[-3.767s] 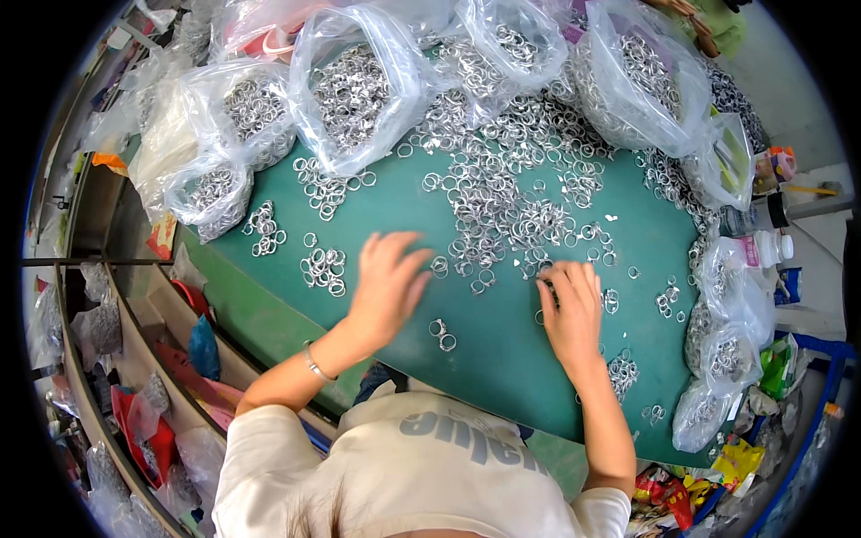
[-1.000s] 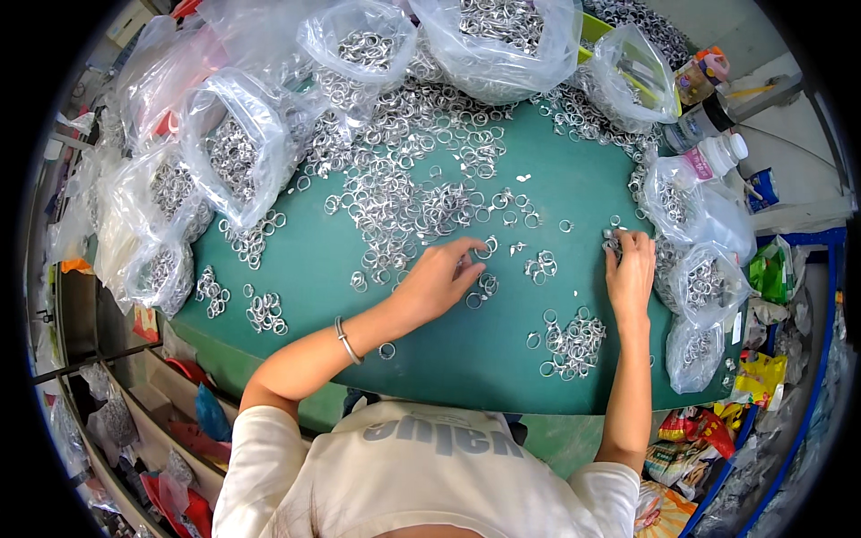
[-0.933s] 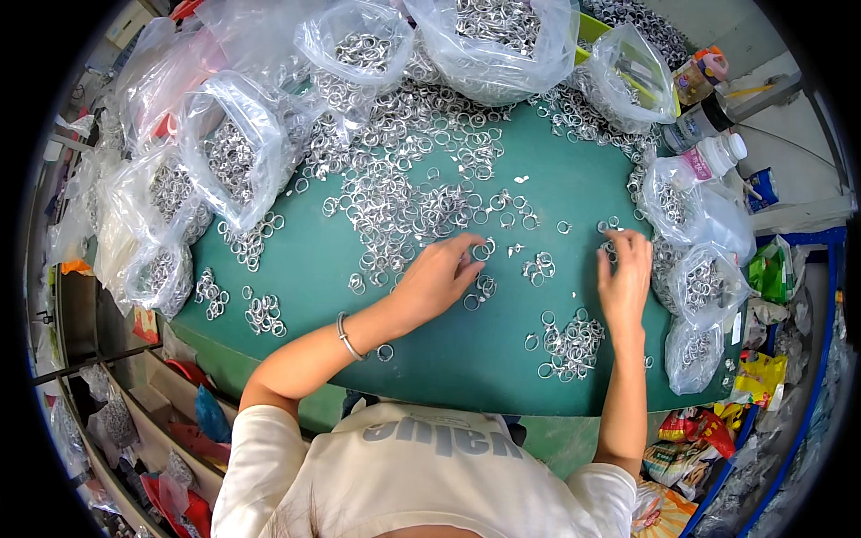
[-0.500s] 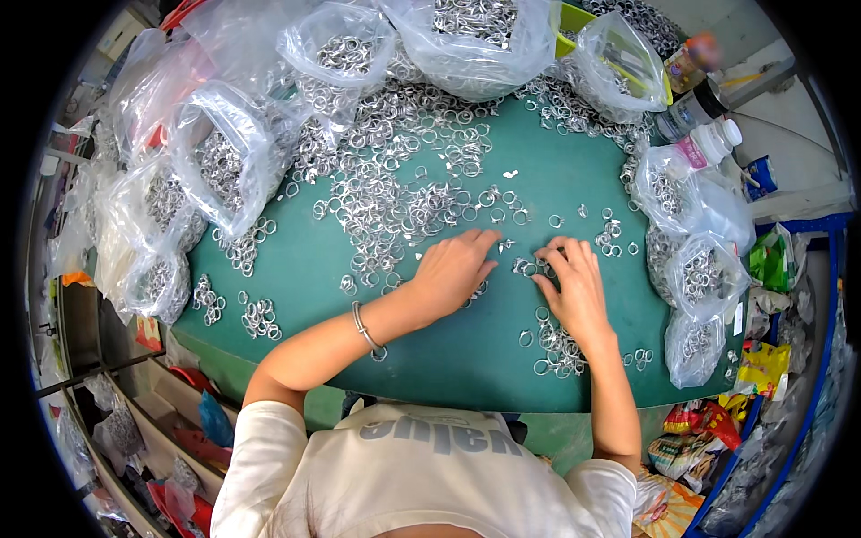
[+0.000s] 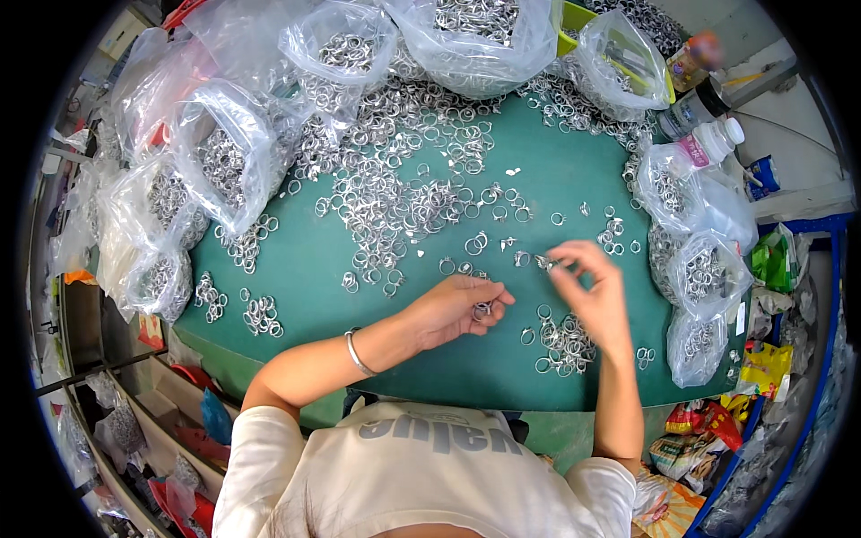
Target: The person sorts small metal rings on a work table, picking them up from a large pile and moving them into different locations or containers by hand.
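The right hand hovers above the green table with thumb and forefinger pinched on a small metal ring, while the left hand rests curled on the surface, fingers closed loosely over a few rings under its fingertips. Just below the right hand lies a small cluster of rings, which I judge to be the sorted part. The big loose heap and the many clear plastic bags of rings suggest most work remains.

Right hand motion-blurred; small ring at its fingertips indistinct.
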### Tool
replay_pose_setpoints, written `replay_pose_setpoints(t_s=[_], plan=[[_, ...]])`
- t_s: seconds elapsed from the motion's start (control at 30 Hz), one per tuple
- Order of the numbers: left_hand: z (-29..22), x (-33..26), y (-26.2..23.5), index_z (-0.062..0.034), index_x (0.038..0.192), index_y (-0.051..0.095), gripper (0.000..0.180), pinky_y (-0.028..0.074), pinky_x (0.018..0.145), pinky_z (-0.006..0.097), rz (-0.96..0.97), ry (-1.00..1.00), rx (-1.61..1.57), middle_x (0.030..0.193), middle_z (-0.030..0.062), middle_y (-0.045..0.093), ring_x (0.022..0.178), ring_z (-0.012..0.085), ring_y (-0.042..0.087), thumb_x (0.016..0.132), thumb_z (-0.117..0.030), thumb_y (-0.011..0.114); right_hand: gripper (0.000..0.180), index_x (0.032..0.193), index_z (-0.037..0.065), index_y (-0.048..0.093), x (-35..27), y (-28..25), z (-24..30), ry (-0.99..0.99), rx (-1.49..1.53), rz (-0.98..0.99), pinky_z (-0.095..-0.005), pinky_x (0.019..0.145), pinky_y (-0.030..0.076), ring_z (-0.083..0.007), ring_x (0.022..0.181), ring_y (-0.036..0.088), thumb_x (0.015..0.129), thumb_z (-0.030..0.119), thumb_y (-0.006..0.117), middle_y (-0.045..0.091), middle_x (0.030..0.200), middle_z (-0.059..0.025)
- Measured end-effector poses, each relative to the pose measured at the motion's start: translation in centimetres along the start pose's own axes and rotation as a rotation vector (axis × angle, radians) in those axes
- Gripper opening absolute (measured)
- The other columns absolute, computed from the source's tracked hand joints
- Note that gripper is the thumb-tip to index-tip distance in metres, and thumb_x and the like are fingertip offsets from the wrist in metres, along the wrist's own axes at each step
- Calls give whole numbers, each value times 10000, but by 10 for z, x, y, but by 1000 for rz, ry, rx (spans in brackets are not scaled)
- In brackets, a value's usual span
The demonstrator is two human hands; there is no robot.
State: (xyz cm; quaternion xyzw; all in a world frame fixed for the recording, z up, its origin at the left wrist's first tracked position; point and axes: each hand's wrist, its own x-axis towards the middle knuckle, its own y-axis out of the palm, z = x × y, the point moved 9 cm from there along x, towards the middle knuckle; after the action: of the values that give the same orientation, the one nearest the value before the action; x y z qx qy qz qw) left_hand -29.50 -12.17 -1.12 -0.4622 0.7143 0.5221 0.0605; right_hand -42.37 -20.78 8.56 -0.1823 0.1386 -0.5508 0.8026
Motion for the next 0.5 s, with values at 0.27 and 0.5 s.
replay_pose_setpoints(t_s=[0.27, 0.5], plan=[[-7, 0, 10, -5, 1116, 615, 219, 463, 676, 233, 32, 129, 105, 936, 42, 608, 815, 95, 542, 941, -92, 516, 244, 997, 49, 665, 5, 17, -17, -283, -648, -46, -330, 718, 422, -199, 813, 552, 759, 82, 707, 617, 881, -48], [-18, -4, 9, -11, 1139, 605, 234, 465, 729, 233, -26, 189, 148, 965, 46, 612, 843, 93, 546, 927, -90, 548, 172, 959, -16, 666, -3, 10, -62, 358, 592, -55, -199, 566, 405, -62, 621, 529, 894, 137, 619, 662, 796, -42]])
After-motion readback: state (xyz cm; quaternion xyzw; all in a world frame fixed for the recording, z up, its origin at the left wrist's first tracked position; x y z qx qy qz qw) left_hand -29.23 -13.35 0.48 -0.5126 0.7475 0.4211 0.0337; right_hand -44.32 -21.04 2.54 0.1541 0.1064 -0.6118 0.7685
